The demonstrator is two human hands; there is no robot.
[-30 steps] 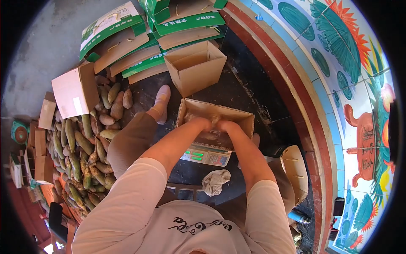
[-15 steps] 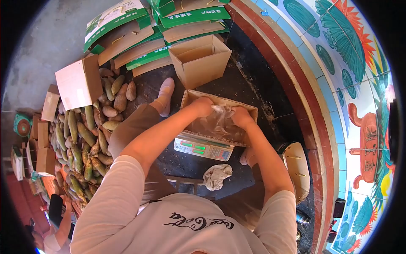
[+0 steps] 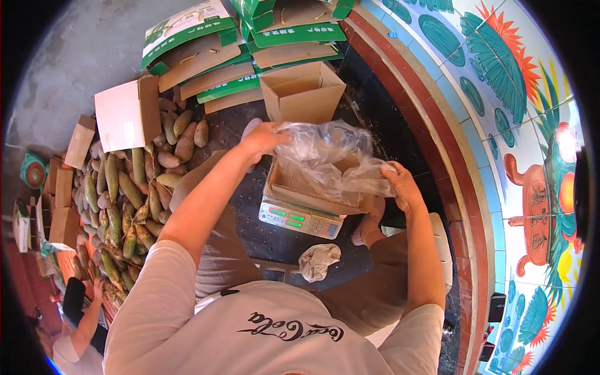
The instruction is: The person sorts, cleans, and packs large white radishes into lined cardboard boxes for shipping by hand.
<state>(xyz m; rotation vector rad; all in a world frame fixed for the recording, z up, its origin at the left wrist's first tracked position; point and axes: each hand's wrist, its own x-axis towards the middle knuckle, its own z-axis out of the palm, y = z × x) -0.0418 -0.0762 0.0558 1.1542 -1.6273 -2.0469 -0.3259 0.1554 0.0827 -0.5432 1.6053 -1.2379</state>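
Observation:
A clear plastic bag [image 3: 331, 150] is stretched between my two hands above a cardboard box [image 3: 306, 196]. My left hand [image 3: 262, 141] grips the bag's left edge, fingers closed. At the other end my right hand [image 3: 404, 185] pinches its right edge, just beyond the box's right side. The box sits on a digital weighing scale [image 3: 299, 220] with green lit displays. Much of the box's inside is hidden behind the bag.
Behind stands an open cardboard box [image 3: 304, 100], near stacked green cartons [image 3: 231, 81]. A heap of long green and brown root vegetables [image 3: 128, 206] lies left, with a white-topped box [image 3: 122, 115]. A crumpled cloth [image 3: 319, 261] lies before the scale. Another person [image 3: 81, 337] is at lower left.
Both hands have come up out of the box and moved apart, lifting and spreading the plastic bag above it. The view has shifted slightly.

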